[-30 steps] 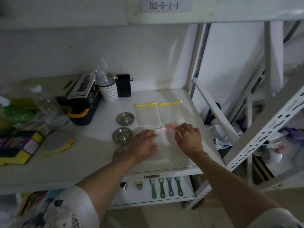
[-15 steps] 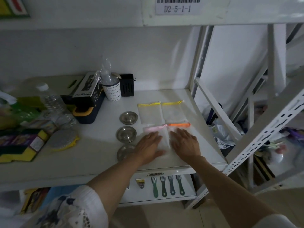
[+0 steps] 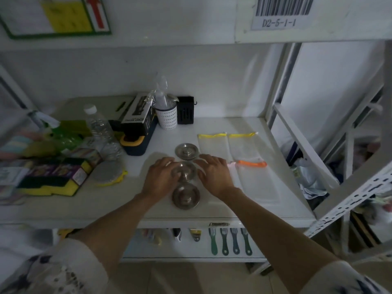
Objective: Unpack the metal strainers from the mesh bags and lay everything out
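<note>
Fingers (image 3: 167, 161) of the left hand (image 3: 161, 179) are spread and loosely curled over the left rim of the middle strainer (image 3: 184, 174); fingers of the right hand (image 3: 214, 174) are splayed flat just right of the same strainer, fingertips near its rim. Neither hand looks closed on anything; whether the left fingertips actually touch metal, can't tell. Just beyond the fingertips sits the far strainer (image 3: 186, 151), free and flat on the shelf (image 3: 265, 209); just behind the wrists, between the forearms, the near strainer (image 3: 185, 195). All three sit in a rough line running away from the person. Right of the right hand: four emptied mesh bags laid flat, two yellow-trimmed bags (image 3: 228, 145) past the fingers, a pink-trimmed bag (image 3: 234, 177) partly under the hand's edge, an orange-trimmed bag (image 3: 254, 179) further right. Handling judgement: strainers are thin pressed metal, so light, rigid, smooth and likely to skate on the painted shelf if pushed from one side. Best hold is a pinch on the centre knob, or thumb and finger on opposite rim edges; the flat flange gives little to get under. Bags are limp mesh, near weightless, will bunch or drag if a palm slides over them, so take them by the coloured trim. Further left, well clear of the hands: clutter of sponges (image 3: 48, 177), a water bottle (image 3: 99, 128), a perforated cup (image 3: 166, 117).
</note>
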